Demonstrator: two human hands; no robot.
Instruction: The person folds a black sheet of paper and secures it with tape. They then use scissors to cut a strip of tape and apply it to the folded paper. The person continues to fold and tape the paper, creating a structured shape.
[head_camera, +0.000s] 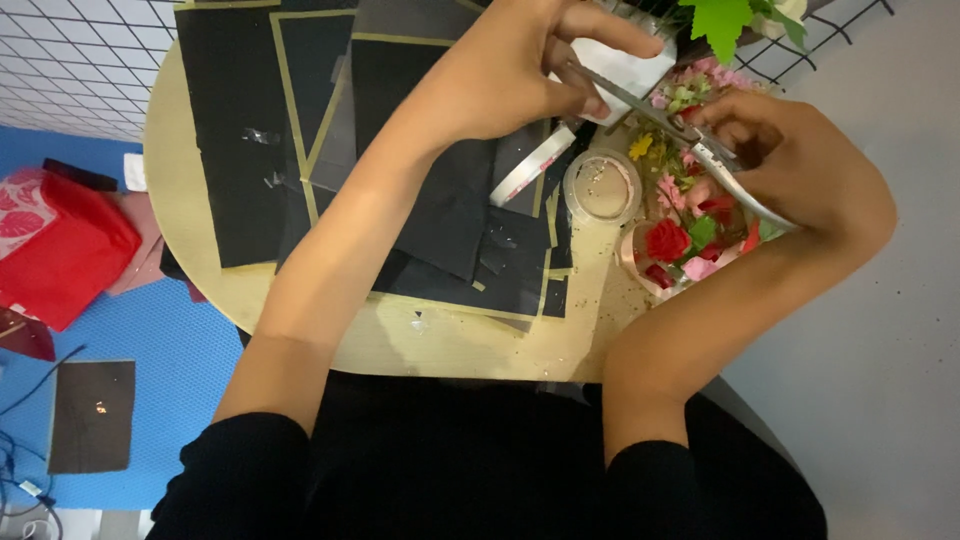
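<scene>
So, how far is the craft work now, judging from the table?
Looks done: several black sheets with gold edges lie cut and stacked on the round table, scraps around them. In hand: the right hand works scissors over a clear box of small flowers; the left hand pinches something at the blades, too small to tell. Left: the flowers are loose, none on the sheets.

Round, pale yellowish-wood surface (190, 230) in the middle, flecked with glitter near its front edge. Blue textured floor mat (180, 350) to the left below it, strewn with red tissue paper (65, 255), a patterned red-and-white sheet (20, 215), a dark square sheet (92, 415) and thin cables (25, 470) in the corner. White wire grid panel (70, 60) at upper left, black wire grid (850, 25) at upper right. Plain grey floor (880, 380) along the right. Soft, even indoor light.
</scene>
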